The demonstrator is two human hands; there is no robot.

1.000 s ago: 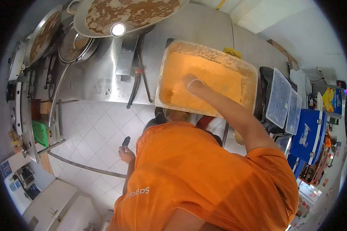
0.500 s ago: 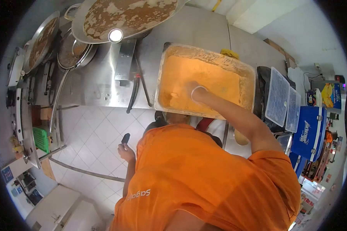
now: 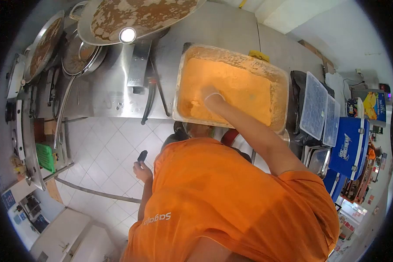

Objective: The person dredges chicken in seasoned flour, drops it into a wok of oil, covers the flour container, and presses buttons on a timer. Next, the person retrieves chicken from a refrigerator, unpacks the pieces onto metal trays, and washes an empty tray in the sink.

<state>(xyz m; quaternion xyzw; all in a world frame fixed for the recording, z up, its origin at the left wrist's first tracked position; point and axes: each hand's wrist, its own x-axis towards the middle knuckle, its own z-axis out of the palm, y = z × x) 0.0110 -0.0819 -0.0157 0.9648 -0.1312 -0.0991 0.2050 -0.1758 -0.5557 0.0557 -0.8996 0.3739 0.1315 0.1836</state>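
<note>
The tub (image 3: 280, 99) of orange powder (image 3: 244, 85) sits at the counter's (image 3: 109, 94) near edge, likely for easy reach; the right hand (image 3: 210, 93) dips in, its grip too blurred to tell. To the left, the left hand (image 3: 143, 171) pinches a dark object (image 3: 142, 156), perhaps to spare it the powder.

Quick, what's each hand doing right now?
Left hand: closed, holding a small black object.
Right hand: blurred against the orange powder; open or closed cannot be told.

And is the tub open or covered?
Open: the top of the tub is uncovered, and the right hand reaches inside, where orange powder shows.
</note>
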